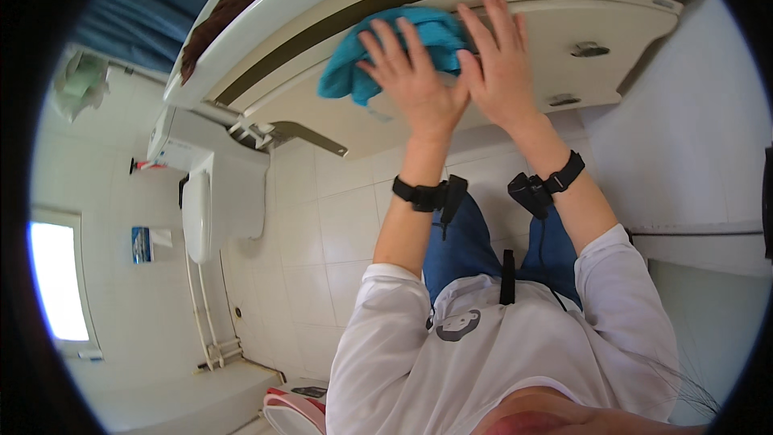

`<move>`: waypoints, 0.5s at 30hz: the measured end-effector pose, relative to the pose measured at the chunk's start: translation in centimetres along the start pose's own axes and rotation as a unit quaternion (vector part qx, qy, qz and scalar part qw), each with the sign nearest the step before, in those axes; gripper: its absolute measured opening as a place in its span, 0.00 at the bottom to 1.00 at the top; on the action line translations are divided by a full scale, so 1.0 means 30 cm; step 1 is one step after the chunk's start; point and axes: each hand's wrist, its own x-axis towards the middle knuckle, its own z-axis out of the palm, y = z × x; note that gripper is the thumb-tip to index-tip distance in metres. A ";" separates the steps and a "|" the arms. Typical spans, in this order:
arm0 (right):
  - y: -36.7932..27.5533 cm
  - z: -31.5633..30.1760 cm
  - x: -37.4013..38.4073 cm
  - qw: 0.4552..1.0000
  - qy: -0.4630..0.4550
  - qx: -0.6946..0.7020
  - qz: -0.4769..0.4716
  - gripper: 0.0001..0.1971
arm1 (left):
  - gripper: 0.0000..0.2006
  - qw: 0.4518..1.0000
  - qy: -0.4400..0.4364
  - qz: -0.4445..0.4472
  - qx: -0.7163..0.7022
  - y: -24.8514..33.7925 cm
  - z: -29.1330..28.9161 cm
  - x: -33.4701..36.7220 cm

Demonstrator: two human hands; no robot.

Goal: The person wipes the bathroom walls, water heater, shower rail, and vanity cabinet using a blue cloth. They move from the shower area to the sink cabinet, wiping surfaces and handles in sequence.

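Observation:
A bright blue cloth lies bunched against the cream cabinet front, just below its dark stripe. My left hand is spread over the cloth, with fingers apart and not wrapped round it. Beside it, my right hand reaches up the cabinet front with outstretched fingers, just right of the cloth's edge. The thumbs of both hands come close together; whether they touch, I cannot tell. Part of the cloth is hidden under my left hand.
Two metal handles sit on the cabinet at the right. A brown cloth hangs over the white basin rim. A white toilet stands at the left. Near the lower edge is a red and white bin.

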 end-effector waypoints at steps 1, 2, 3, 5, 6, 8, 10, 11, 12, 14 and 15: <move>0.002 0.009 -0.006 1.000 0.005 -0.012 -0.008 0.31 | 0.48 1.000 -0.013 -0.002 0.005 0.003 0.002 0.001; 0.007 0.019 -0.009 1.000 0.003 -0.027 -0.012 0.31 | 0.48 1.000 0.002 0.013 0.016 -0.007 -0.003 0.006; 0.016 0.025 -0.014 0.999 0.010 -0.040 -0.020 0.32 | 0.48 0.999 -0.011 0.022 0.039 -0.022 -0.014 0.013; 0.032 0.038 -0.019 0.998 -0.009 -0.056 -0.027 0.34 | 0.47 0.998 -0.017 0.021 0.063 -0.073 -0.049 0.036; 0.039 0.043 -0.022 0.997 -0.008 -0.064 -0.032 0.34 | 0.47 0.998 -0.009 0.015 0.065 -0.107 -0.071 0.050; 0.046 0.048 -0.026 0.996 -0.009 -0.075 -0.035 0.35 | 0.47 0.998 0.011 -0.002 0.055 -0.175 -0.119 0.081; 0.046 0.049 -0.026 0.996 -0.012 -0.080 -0.032 0.35 | 0.45 0.995 0.060 -0.011 0.075 -0.261 -0.171 0.128; 0.044 0.049 -0.025 0.996 -0.012 -0.082 -0.032 0.36 | 0.43 0.993 0.077 -0.022 0.087 -0.303 -0.199 0.147; 0.043 0.048 -0.024 0.996 -0.013 -0.085 -0.031 0.36 | 0.42 0.989 0.088 -0.020 0.120 -0.342 -0.231 0.159; 0.042 0.046 -0.021 0.996 -0.015 -0.084 -0.031 0.37 | 0.38 0.976 0.097 -0.011 0.193 -0.398 -0.265 0.167; 0.041 0.045 -0.021 0.996 -0.017 -0.081 -0.030 0.37 | 0.38 0.977 0.115 -0.028 0.176 -0.419 -0.273 0.171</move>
